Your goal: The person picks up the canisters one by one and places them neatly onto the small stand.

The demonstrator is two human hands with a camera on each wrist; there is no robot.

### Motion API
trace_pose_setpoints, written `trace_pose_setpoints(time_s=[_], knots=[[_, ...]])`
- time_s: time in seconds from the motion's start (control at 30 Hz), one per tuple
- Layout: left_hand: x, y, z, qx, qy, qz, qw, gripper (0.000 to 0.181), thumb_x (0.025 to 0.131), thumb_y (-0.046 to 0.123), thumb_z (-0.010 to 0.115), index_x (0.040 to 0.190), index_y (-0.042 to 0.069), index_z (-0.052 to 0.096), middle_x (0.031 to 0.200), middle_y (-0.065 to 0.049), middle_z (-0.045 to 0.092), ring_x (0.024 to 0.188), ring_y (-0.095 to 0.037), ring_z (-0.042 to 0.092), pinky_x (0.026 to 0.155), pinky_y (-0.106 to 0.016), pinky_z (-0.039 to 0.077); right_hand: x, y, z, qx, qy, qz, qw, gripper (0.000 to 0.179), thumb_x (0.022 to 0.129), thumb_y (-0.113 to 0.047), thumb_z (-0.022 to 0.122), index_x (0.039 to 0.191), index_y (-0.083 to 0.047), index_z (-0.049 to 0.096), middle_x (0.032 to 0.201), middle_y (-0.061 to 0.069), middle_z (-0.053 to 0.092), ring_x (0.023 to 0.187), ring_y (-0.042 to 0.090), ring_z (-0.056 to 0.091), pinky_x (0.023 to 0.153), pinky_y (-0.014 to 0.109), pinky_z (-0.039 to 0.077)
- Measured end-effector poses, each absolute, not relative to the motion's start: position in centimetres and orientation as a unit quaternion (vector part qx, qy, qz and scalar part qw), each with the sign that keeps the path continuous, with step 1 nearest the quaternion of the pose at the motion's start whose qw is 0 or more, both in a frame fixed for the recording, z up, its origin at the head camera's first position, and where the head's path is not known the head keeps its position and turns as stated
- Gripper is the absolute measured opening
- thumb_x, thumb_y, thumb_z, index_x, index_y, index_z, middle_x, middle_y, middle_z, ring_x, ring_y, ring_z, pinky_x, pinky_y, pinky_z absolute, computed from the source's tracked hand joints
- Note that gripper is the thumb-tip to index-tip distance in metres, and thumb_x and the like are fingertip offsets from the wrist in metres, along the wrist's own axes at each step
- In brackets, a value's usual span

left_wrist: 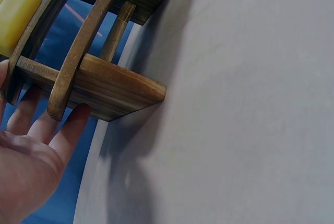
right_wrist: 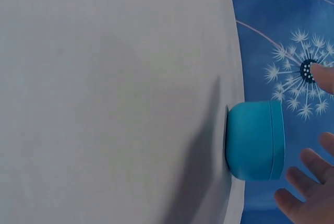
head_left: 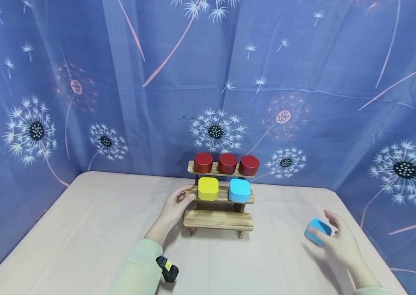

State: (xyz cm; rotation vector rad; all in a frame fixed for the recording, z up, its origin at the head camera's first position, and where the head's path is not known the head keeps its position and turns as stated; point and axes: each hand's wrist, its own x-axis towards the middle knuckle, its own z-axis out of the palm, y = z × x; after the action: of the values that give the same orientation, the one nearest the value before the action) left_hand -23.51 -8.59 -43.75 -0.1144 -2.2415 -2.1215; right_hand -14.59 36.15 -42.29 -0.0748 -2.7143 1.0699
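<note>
A three-step wooden display stand [head_left: 218,220] stands mid-table. My left hand [head_left: 172,208] grips the left end of its middle step, thumb in front and fingers behind; in the left wrist view the fingertips touch the wood [left_wrist: 104,88]. On that step sit a yellow box [head_left: 208,188] and a light blue box [head_left: 239,190], both with rounded corners. The bottom step carries nothing. At the right, a second light blue box [right_wrist: 250,140] rests on the table. My right hand [head_left: 342,243] is spread beside it, thumb overlapping it in the head view, fingers apart from it in the right wrist view.
Three round red tins [head_left: 227,163] line the stand's top step. A pale cloth [head_left: 93,233] covers the table. Blue dandelion-print curtain [head_left: 163,123] hangs close behind the stand and along both sides. A black wrist device [head_left: 168,269] sticks out from the left sleeve.
</note>
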Motion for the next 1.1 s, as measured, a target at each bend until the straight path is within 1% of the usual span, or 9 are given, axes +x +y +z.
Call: trace_pose_setpoints(time_s=[0.27,0.37,0.47,0.53,0.63,0.7,0.83,0.9,1.1], knots=[[-23.3,-8.5,-43.5,-0.040,-0.721,-0.691,0.028,0.038,0.090,0.012,0.062,0.128,0.008,0.057,0.127,-0.019,0.060,0.128,-0.031,0.048,0.108,-0.044,0.037,-14.4,37.1,-42.6,-0.028,-0.935,0.350,0.054,0.089,0.086,-0.034,0.068,0.145,0.009,0.017,0.143,0.038,0.026,0.124,0.057,0.027,0.092,0.069,0.031],[-23.3,-8.7,-43.6,-0.057,-0.722,-0.689,0.037,0.039,0.090,0.018,0.063,0.127,0.008,0.058,0.126,-0.019,0.060,0.130,-0.034,0.045,0.109,-0.046,0.035,-14.3,37.2,-42.7,-0.028,-0.933,0.355,0.048,0.089,0.086,-0.033,0.069,0.145,0.010,0.017,0.144,0.037,0.025,0.124,0.056,0.029,0.092,0.068,0.032],[-23.2,-8.8,-43.9,-0.084,-0.726,-0.680,0.056,0.041,0.089,0.029,0.065,0.126,0.010,0.060,0.122,-0.017,0.063,0.125,-0.033,0.050,0.106,-0.047,0.039,-14.3,37.4,-42.7,-0.026,-0.934,0.354,0.039,0.089,0.086,-0.033,0.068,0.145,0.010,0.016,0.144,0.037,0.025,0.124,0.056,0.030,0.092,0.068,0.034],[-23.0,-8.9,-43.9,-0.091,-0.728,-0.676,0.063,0.042,0.089,0.031,0.065,0.125,0.011,0.060,0.120,-0.017,0.064,0.119,-0.029,0.055,0.103,-0.046,0.043,-14.3,37.6,-42.7,-0.023,-0.937,0.348,0.030,0.090,0.087,-0.034,0.067,0.145,0.010,0.015,0.144,0.038,0.024,0.123,0.057,0.031,0.092,0.067,0.035],[-23.2,-8.8,-43.8,-0.080,-0.734,-0.672,0.057,0.041,0.090,0.027,0.064,0.126,0.009,0.059,0.123,-0.016,0.062,0.112,-0.021,0.058,0.101,-0.042,0.045,-14.3,37.8,-42.7,-0.019,-0.938,0.346,0.014,0.090,0.088,-0.034,0.066,0.145,0.011,0.013,0.142,0.040,0.024,0.121,0.059,0.032,0.092,0.067,0.037],[-23.3,-8.7,-43.7,-0.066,-0.736,-0.672,0.047,0.041,0.090,0.021,0.063,0.128,0.007,0.057,0.127,-0.017,0.060,0.110,-0.019,0.058,0.101,-0.043,0.044,-14.3,38.0,-42.8,-0.019,-0.939,0.343,0.007,0.090,0.088,-0.035,0.065,0.145,0.011,0.014,0.140,0.041,0.026,0.120,0.061,0.034,0.092,0.067,0.038],[-23.4,-8.6,-43.6,-0.053,-0.736,-0.674,0.037,0.040,0.092,0.014,0.061,0.130,0.005,0.055,0.132,-0.019,0.056,0.113,-0.023,0.057,0.102,-0.042,0.044,-14.4,38.3,-42.9,-0.024,-0.943,0.332,-0.004,0.090,0.088,-0.039,0.064,0.144,0.012,0.015,0.137,0.042,0.029,0.119,0.061,0.036,0.091,0.065,0.040],[-23.3,-8.6,-43.5,-0.053,-0.732,-0.678,0.034,0.040,0.092,0.013,0.061,0.131,0.005,0.055,0.131,-0.019,0.057,0.113,-0.025,0.058,0.102,-0.042,0.044,-14.4,38.4,-43.0,-0.027,-0.944,0.329,-0.009,0.091,0.088,-0.040,0.064,0.144,0.012,0.015,0.137,0.043,0.029,0.120,0.061,0.036,0.092,0.065,0.040],[-23.3,-8.7,-43.5,-0.051,-0.733,-0.677,0.036,0.038,0.091,0.013,0.061,0.129,0.007,0.056,0.123,-0.019,0.062,0.108,-0.021,0.061,0.101,-0.043,0.045,-14.5,38.8,-43.2,-0.028,-0.947,0.319,-0.013,0.093,0.086,-0.038,0.067,0.142,0.015,0.016,0.133,0.045,0.033,0.119,0.060,0.037,0.093,0.066,0.038]])
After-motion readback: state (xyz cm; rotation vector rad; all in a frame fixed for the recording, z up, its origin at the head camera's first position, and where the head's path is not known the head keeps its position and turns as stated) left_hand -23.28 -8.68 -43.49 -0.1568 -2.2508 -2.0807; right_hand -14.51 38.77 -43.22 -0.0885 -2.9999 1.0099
